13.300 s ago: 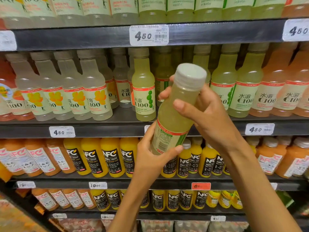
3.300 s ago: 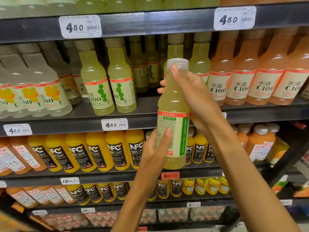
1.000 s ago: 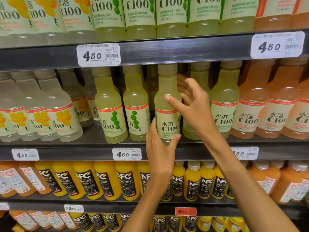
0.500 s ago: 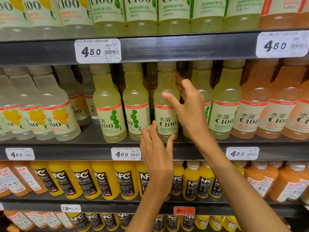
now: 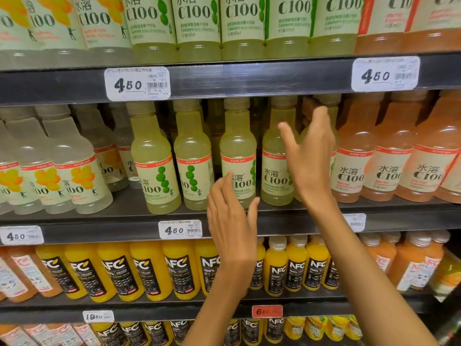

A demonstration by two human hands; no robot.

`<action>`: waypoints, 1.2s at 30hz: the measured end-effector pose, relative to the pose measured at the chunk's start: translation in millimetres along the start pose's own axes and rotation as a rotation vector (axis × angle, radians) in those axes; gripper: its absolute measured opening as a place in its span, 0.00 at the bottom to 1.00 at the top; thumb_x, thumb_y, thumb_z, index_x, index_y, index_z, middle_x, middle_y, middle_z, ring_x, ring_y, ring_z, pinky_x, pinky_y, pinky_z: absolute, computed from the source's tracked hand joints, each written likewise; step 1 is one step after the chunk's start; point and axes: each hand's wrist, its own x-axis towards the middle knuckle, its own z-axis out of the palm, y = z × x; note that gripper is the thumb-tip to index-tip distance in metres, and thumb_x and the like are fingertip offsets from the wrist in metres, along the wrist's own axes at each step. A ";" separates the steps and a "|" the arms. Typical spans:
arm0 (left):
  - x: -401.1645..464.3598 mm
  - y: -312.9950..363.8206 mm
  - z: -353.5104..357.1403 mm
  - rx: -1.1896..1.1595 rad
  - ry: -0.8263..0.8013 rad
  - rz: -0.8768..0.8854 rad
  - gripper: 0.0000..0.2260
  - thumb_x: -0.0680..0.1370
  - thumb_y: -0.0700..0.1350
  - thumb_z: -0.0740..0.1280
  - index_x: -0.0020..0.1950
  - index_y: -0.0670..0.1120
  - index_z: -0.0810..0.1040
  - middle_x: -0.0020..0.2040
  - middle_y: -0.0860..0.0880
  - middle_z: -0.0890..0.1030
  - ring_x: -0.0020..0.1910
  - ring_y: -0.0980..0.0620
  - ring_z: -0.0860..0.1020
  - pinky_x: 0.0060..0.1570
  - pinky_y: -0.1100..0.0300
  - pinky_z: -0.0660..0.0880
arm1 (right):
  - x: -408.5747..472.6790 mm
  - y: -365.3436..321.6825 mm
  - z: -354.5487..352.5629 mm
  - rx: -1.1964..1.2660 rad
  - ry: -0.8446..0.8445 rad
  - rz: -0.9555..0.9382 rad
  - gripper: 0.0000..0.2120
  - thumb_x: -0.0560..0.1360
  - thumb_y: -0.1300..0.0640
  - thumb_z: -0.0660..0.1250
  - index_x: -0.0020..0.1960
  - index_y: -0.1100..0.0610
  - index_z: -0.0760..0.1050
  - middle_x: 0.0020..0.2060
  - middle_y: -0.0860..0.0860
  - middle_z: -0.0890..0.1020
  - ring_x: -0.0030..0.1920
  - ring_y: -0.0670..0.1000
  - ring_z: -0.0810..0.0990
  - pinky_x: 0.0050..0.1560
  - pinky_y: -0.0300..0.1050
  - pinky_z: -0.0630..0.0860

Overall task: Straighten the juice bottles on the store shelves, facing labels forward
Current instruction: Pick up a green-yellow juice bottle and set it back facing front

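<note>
Two hands off green btl (image 5: 238, 156) now shelved, label fwd; L hand (image 5: 230, 218) at 6, R hand (image 5: 308, 156) at 3, both wide, empty.

The top-shelf bottles (image 5: 197, 26) are cut off by the upper edge of the frame, so only labels and bases show. The right hand (image 5: 309, 156) covers most of a green bottle (image 5: 333, 106) right of centre; only its cap and a sliver of label show. The left hand (image 5: 232, 221) hides the lower label of the middle green bottle (image 5: 238, 146). Small print on the price tag (image 5: 137, 83) is too blurred to read. The bottom-row bottles (image 5: 154, 330) are cropped by the lower edge.
</note>
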 end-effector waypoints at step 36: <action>-65.7 9.2 -66.5 -1.007 -0.905 -0.337 0.25 0.65 0.60 0.69 0.61 0.58 0.72 0.56 0.56 0.82 0.55 0.57 0.80 0.50 0.64 0.77 | -42.6 -15.0 -59.3 1.102 -0.674 0.523 0.13 0.77 0.50 0.63 0.56 0.57 0.70 0.37 0.53 0.80 0.38 0.52 0.82 0.39 0.44 0.80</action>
